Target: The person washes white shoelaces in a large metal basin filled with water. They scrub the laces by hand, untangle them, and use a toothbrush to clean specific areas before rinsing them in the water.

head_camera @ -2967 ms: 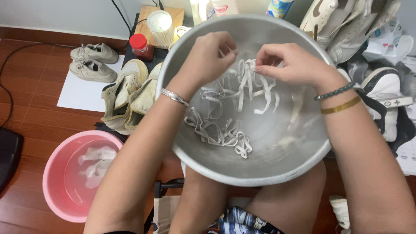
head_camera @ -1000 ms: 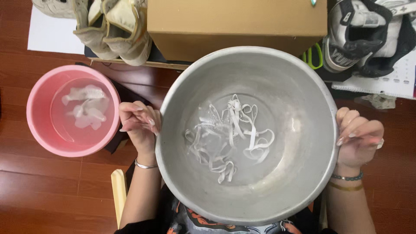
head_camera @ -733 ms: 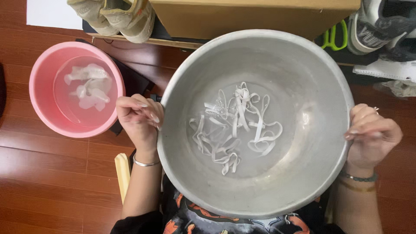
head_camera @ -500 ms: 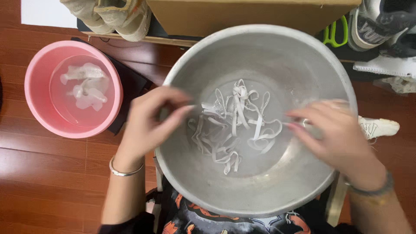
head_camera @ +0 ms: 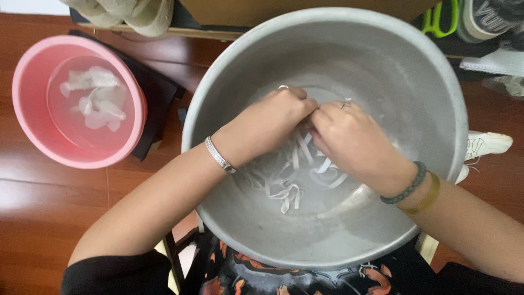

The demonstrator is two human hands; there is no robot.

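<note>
Big round grey metal basin [head_camera: 415, 109] filling most of the view, perched on the lap. Round pink plastic tub [head_camera: 27, 120] over at 9 o'clock on the wooden floor, with pale laces soaking inside. White shoe [head_camera: 486, 145] poking out at 3 o'clock, pale shoes [head_camera: 136, 13] up around 11. Left hand [head_camera: 267, 123] and right hand [head_camera: 352, 142] knuckle to knuckle mid-basin, both curled tight and gripping the tangle of white wet shoelaces [head_camera: 284, 180], the rest trailing toward 6 o'clock. Green scissor handles [head_camera: 442, 16] at 1 o'clock. Risk-wise: probably a wobbly basin, so hard scrubbing could tip it and slosh onto the floor.
</note>
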